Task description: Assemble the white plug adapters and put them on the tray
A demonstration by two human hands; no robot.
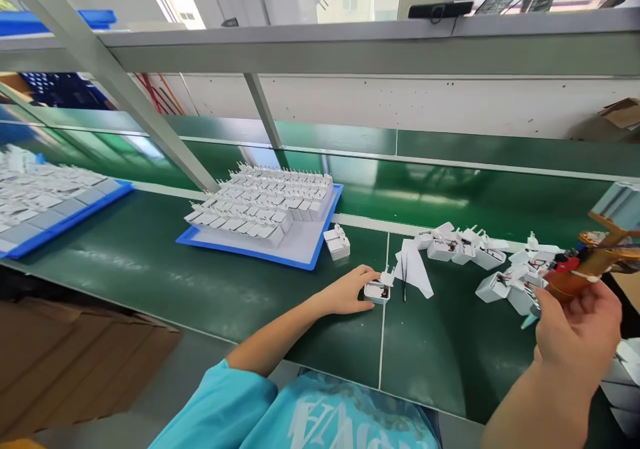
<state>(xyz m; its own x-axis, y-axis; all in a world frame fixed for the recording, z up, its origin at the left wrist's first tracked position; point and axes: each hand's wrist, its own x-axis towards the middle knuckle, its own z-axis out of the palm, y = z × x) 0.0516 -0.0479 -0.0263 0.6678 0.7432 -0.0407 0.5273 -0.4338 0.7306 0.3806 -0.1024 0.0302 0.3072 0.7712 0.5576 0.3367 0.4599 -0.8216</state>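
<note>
My left hand (354, 293) rests on the bench with thumb and fingers closed about a small white plug adapter housing (377, 293). The housing lies open-topped, with wires or small parts visible inside and its pronged piece raised at the back. At the right, my right hand (580, 325) is curled around an orange-brown tool (567, 285) with a red part; its exact kind is unclear. A teal tip (531, 318) sticks out beside the thumb, toward the lower left. Just beyond it is a heap of open white adapter housings (525, 279).
Tweezers (405, 279) lie on white paper (416, 269) near more open housings (463, 245). A single adapter (337, 242) stands beside a blue-edged tray (300, 262) bearing rows of adapters. Another loaded tray (65, 221) is at far left. A metal frame post (150, 129) slants down behind.
</note>
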